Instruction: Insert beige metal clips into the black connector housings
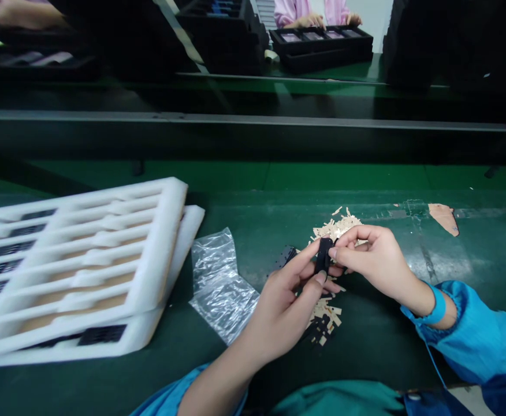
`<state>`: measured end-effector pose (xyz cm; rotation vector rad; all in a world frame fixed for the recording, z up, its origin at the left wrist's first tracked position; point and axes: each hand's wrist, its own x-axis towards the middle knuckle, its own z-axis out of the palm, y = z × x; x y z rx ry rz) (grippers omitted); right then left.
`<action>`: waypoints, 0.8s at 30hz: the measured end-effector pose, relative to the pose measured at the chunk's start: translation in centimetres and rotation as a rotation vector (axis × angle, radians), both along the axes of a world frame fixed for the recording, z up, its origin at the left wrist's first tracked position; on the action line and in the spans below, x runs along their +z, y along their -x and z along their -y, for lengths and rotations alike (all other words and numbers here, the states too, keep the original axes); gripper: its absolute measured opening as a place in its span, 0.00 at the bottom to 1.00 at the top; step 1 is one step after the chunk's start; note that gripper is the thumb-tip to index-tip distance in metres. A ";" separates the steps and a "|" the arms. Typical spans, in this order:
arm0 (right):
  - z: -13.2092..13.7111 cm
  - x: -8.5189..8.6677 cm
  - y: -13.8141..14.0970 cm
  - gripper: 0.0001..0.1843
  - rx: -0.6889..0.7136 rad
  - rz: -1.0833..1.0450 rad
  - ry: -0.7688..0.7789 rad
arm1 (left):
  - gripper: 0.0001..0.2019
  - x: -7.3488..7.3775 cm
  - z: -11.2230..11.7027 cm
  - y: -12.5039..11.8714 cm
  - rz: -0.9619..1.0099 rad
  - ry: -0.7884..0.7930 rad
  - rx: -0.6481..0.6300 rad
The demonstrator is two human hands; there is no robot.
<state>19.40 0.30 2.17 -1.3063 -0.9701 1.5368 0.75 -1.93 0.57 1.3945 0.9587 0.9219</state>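
Observation:
Both hands meet over the green table on a small black part (323, 255). My left hand (284, 303) pinches its lower end between thumb and fingers. My right hand (372, 258) grips its upper end with thumb and forefinger. Just behind and below the hands lies a heap of small tan paper strips (336, 228), with more strips and a few black pieces (322, 323) near my left hand. Another black part (285, 256) lies on the table just left of the held one.
Stacked white foam trays (157, 242) with slots, some holding black parts, lie at the left. A crumpled clear plastic bag (218, 283) rests beside them. A torn tan scrap (444, 217) sits at the right. Across the bench, another person's hands (317, 21) rest at black trays (322, 43).

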 end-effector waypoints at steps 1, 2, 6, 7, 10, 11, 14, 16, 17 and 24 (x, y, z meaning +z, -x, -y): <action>0.0 0.0 0.0 0.10 0.001 0.000 0.000 | 0.26 0.0 0.0 0.0 -0.001 -0.001 0.002; 0.0 0.0 0.0 0.10 0.002 0.001 0.000 | 0.26 -0.1 -0.1 0.0 -0.003 0.000 0.002; 0.0 0.1 0.0 0.10 -0.007 0.022 -0.004 | 0.26 0.0 -0.1 0.0 -0.005 -0.002 0.001; 0.0 0.1 0.0 0.10 -0.009 0.026 -0.007 | 0.26 0.1 0.0 0.0 -0.008 -0.001 0.003; 0.1 0.1 0.0 0.10 -0.006 0.029 -0.013 | 0.26 0.2 0.0 0.0 -0.017 0.010 0.004; 0.1 0.1 0.1 0.10 -0.006 0.032 -0.016 | 0.26 0.2 0.0 0.0 -0.018 0.013 0.001; 0.2 0.0 0.1 0.10 -0.004 0.020 -0.020 | 0.27 0.3 0.0 0.0 -0.011 0.021 -0.004; 0.2 -0.1 0.2 0.11 -0.003 -0.010 -0.018 | 0.26 0.4 0.0 -0.1 -0.005 0.036 0.001; 0.2 0.0 0.2 0.11 -0.008 -0.024 -0.019 | 0.26 0.5 -0.1 -0.2 0.001 0.047 0.006; -0.2 0.4 -0.2 0.08 0.006 0.111 -0.092 | 0.25 1.3 -0.5 -0.2 0.092 0.162 0.032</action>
